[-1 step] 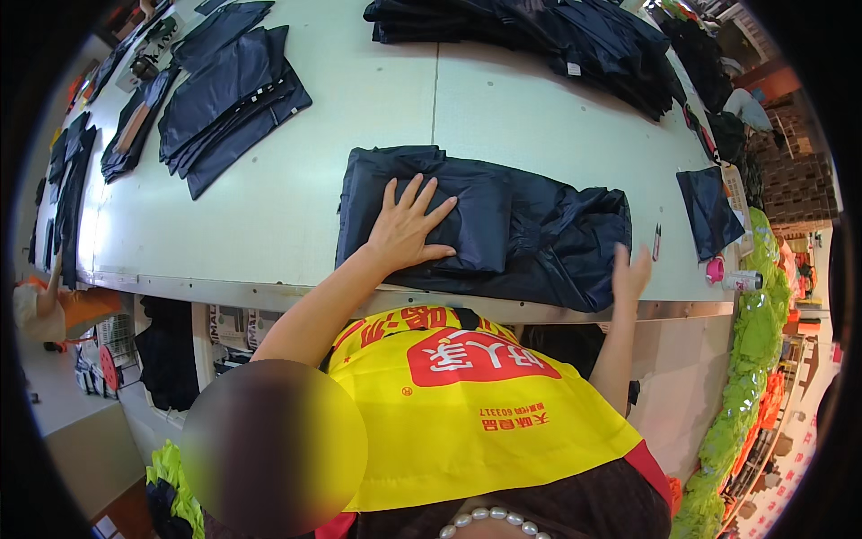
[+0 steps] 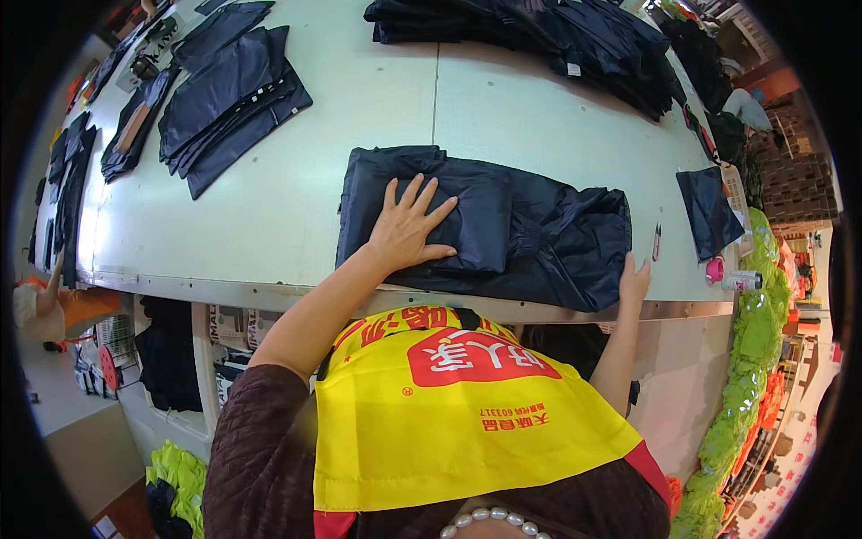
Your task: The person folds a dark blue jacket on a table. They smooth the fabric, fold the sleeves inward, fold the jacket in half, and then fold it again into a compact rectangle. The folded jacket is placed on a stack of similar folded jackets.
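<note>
A folded dark navy garment (image 2: 570,238) of thin, slightly shiny cloth lies across the front edge of the table. Its left part is a smooth, thick folded panel, while its right part is creased. My left hand (image 2: 409,225) presses flat on the folded panel, fingers spread and thumb out to the right. At the garment's right end is my right hand (image 2: 634,280), fingers pointing up and slightly apart, touching or just beside the cloth edge. I see no grip on the cloth there.
Stacks of dark folded pieces (image 2: 229,103) lie at the far left, and a larger dark pile (image 2: 539,40) at the back. On the right are a small pen-like tool (image 2: 656,242), a dark cloth piece (image 2: 709,211), a pink ring-shaped object (image 2: 715,269) and bright green bundles (image 2: 759,359).
My right hand has come down slightly and closer to the garment's right edge, its fingers less spread. My left hand and the garment have stayed put.
</note>
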The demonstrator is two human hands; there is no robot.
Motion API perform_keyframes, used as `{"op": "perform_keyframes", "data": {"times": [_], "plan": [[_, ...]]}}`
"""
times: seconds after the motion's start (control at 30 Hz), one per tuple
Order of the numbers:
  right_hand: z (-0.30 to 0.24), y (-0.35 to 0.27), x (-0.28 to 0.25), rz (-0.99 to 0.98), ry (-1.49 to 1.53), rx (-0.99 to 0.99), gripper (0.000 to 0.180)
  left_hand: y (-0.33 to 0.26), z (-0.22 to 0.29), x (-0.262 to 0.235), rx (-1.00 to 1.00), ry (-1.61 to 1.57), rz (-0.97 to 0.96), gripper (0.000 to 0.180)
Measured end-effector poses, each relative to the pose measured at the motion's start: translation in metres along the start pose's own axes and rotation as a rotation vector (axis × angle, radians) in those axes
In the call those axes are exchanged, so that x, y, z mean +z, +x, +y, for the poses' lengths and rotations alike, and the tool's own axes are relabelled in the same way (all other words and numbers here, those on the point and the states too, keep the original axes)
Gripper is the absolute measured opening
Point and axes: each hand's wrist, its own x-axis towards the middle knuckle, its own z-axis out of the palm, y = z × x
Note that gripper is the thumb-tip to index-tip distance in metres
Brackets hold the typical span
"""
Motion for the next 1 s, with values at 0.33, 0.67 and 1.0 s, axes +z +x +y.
{"op": "perform_keyframes", "data": {"times": [0.33, 0.67, 1.0], "plan": [[-0.07, 0.016, -0.043, -0.587, 0.866, 0.386, 0.018, -0.004, -0.003, 0.011, -0.009, 0.007, 0.041, 0.076], [-0.335, -0.111, -0.094, -0.543, 0.878, -0.611, 0.018, -0.01, -0.004, 0.007, -0.031, 0.131, -0.169, 0.07], [-0.392, -0.274, 0.036, -0.527, 0.171, -1.192, 0.031, -0.058, 0.02, 0.006, 0.018, -0.412, -0.302, 0.051]]}}
